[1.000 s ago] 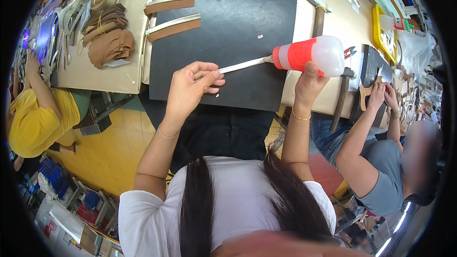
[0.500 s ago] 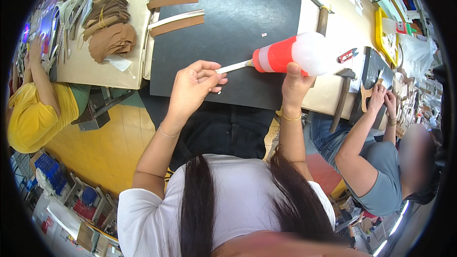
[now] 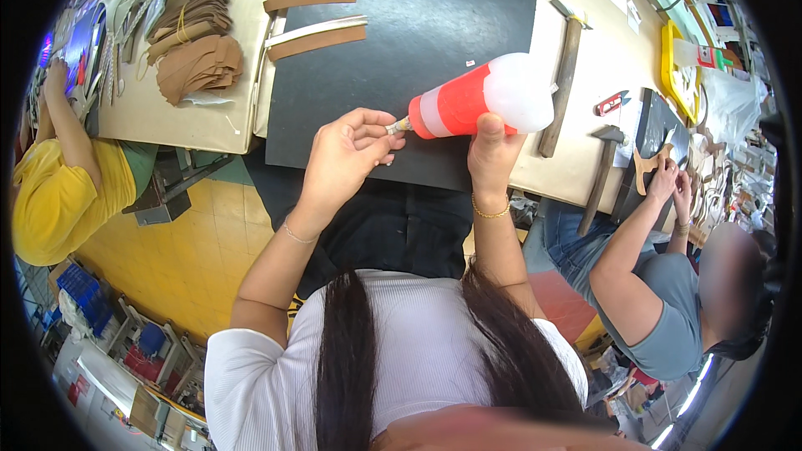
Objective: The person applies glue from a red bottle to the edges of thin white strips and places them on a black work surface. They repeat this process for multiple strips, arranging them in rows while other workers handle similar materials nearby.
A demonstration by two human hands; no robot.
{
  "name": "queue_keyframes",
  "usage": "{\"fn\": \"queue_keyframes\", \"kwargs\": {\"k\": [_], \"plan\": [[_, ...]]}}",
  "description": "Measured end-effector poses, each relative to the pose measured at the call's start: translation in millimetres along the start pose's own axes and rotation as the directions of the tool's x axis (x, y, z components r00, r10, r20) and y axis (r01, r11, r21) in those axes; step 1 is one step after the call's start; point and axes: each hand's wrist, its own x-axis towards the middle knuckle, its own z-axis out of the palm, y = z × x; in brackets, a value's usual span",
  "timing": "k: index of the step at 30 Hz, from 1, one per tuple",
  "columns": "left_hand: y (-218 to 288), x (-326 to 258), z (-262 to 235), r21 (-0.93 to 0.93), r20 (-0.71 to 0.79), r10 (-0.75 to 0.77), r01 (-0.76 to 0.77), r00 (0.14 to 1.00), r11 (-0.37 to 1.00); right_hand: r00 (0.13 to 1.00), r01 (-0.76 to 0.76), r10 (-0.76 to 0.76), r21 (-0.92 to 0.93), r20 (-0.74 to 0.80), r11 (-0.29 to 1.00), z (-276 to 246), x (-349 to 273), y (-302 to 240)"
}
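Head view: your two hands meet at the neck of a glue bottle, above the near edge of the black mat.

Your left hand [image 3: 347,150] has its fingertips [image 3: 391,135] pinched shut on the thin brush stem [image 3: 399,127] at the bottle's mouth. Your right hand [image 3: 493,150] is closed around the red-and-white squeeze bottle [image 3: 480,98], which lies tilted with its nozzle toward your left. The black mat [image 3: 401,42] lies under both hands; two leather strips [image 3: 313,17] rest at its far left, and a hammer [image 3: 561,75] lies just right of the bottle.
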Motion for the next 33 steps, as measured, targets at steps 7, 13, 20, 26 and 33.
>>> {"fn": "queue_keyframes", "kwargs": {"k": [7,13,20,26,33], "plan": [[-0.1,-1.2,-1.6,-0.019,0.020,0.021,-0.020,1.000,1.000,0.998,-0.061,0.062,0.048,-0.015,0.997,7.8,3.7,6.3],[29.3,12.5,-13.1,-0.019,-0.006,0.140,-0.140,0.990,0.990,0.957,-0.093,0.130,0.148,-0.259,0.985,-15.8,33.2,-14.6],[101.3,113.3,-38.5,0.209,-0.252,0.585,-0.546,0.771,0.811,0.923,0.044,0.016,0.146,-0.385,0.988,-46.3,43.3,-41.5],[122.4,155.1,-30.3,0.443,-0.330,0.556,-0.394,0.763,0.805,0.922,0.019,0.042,0.152,-0.385,0.988,-54.9,34.5,-39.9],[98.2,104.3,16.9,0.797,-0.098,0.717,-0.378,0.690,0.471,0.891,0.068,0.012,0.159,-0.455,0.985,-63.3,41.6,-44.1]]}}
